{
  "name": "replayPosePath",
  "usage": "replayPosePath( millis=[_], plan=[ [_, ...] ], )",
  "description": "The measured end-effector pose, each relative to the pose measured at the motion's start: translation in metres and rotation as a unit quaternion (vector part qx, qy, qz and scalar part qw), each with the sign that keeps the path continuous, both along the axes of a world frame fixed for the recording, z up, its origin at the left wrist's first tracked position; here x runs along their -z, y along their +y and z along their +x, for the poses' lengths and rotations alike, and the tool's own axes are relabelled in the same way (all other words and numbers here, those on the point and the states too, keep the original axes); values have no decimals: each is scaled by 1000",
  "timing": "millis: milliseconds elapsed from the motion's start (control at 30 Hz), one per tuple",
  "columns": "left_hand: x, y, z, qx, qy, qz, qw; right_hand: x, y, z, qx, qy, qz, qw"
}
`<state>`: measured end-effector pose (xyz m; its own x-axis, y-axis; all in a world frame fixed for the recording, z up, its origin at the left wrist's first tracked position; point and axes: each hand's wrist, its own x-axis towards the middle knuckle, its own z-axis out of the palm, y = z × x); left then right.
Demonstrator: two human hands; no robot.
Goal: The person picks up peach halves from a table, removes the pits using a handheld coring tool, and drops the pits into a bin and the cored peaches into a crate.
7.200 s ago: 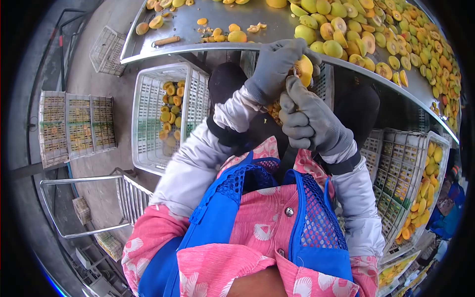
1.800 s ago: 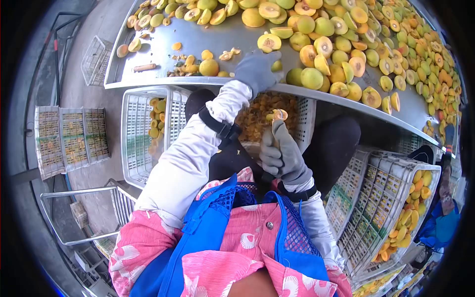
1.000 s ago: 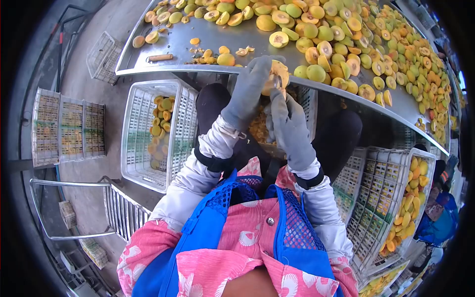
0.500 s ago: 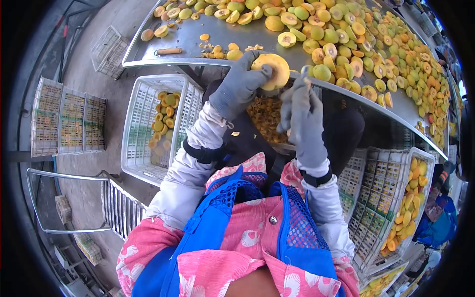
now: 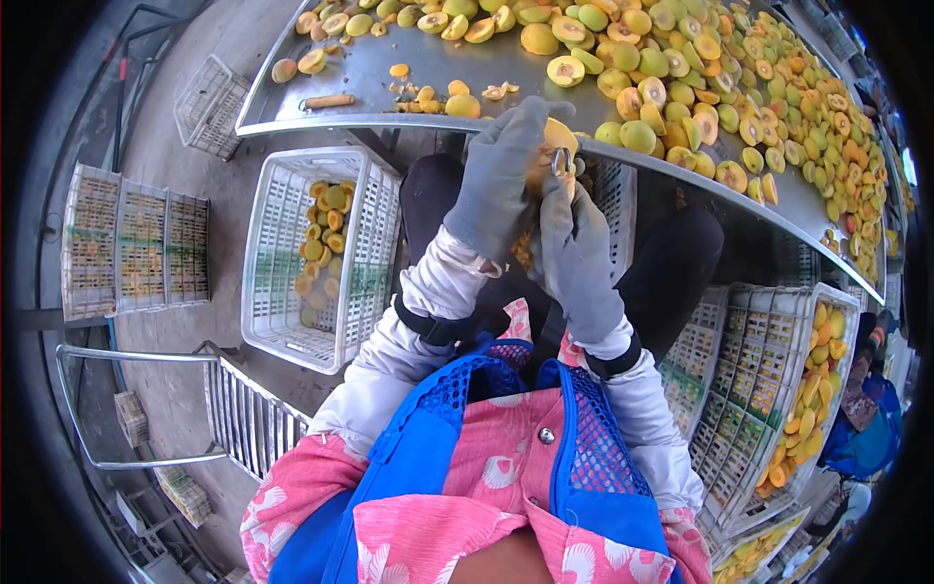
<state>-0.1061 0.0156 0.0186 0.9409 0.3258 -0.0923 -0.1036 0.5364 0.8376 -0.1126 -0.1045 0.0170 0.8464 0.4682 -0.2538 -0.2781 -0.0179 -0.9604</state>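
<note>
My left hand (image 5: 501,180), in a grey glove, is wrapped round a yellow-orange fruit half (image 5: 559,134) just off the metal table's near edge. My right hand (image 5: 576,248), gloved too, is closed on a small tool with a looped metal end (image 5: 561,163). The loop meets the side of the fruit facing me, and both hands are close together. Beyond them, many cut fruit halves (image 5: 681,92) lie heaped on the metal table (image 5: 389,73). Fruit scraps (image 5: 428,100) and a wooden-handled tool (image 5: 327,101) lie near the edge.
A white crate (image 5: 341,258) holding some fruit halves stands at the left. Further left are stacked crates (image 5: 136,243) and a metal-framed chair (image 5: 253,414). Filled crates (image 5: 744,409) stand at the right, with another person (image 5: 866,428) beyond.
Both hands have come together, and the looped tool now meets the fruit. The fruit half has turned so that its cut face no longer shows fully.
</note>
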Motion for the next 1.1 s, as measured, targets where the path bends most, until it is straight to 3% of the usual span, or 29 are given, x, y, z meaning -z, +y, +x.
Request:
replayPosePath(
  millis=[33, 100, 167, 200, 267, 300, 367, 400, 467, 600, 700, 767, 900, 967, 1100],
  plan=[
    [-5, -3, -1, -2, 1, -118, 993, 3, 2, -1, 10, -12, -2, 1000],
    [-2, -11, 3, -46, -19, -69, 996, 14, 6, 0, 21, -23, -5, 999],
    [-5, -15, 2, -86, -39, -21, 995, 18, 12, 5, 35, -193, -10, 981],
    [-8, -16, 0, -101, -38, -9, 994, 15, 6, 5, 39, -193, -13, 980],
    [-7, -19, 2, -148, -29, 85, 985, -21, 1, 3, -46, 51, -94, 993],
    [-7, -18, 0, -145, -28, 85, 985, -15, 2, 4, -43, 53, -94, 993],
    [-8, -18, -4, -124, -4, 84, 989, 11, 4, 6, -22, -82, -23, 996],
    [-13, -22, -6, -120, -3, 84, 989, 20, 6, 3, -18, -81, -24, 996],
    [-29, -30, -4, -127, -19, 41, 991, 25, 12, 2, 97, -263, 46, 959],
    [-25, -29, 1, -141, -73, 55, 986, 11, 9, -1, 100, -280, 24, 955],
    [-21, -29, 0, -157, -73, 73, 982, 12, 9, 0, 93, -232, 33, 968],
    [-23, -27, -3, -154, -112, 100, 977, 4, 4, 0, 0, -193, -6, 981],
    [-31, -25, -4, -155, -90, 88, 980, -7, 4, 0, 7, -181, 4, 983],
    [-28, -22, -2, -124, -61, 70, 988, -35, -4, 2, -66, 50, -66, 994],
    [-22, -17, 0, -93, -79, -2, 993, -2, -2, 16, -61, -35, -40, 997]
  ],
)
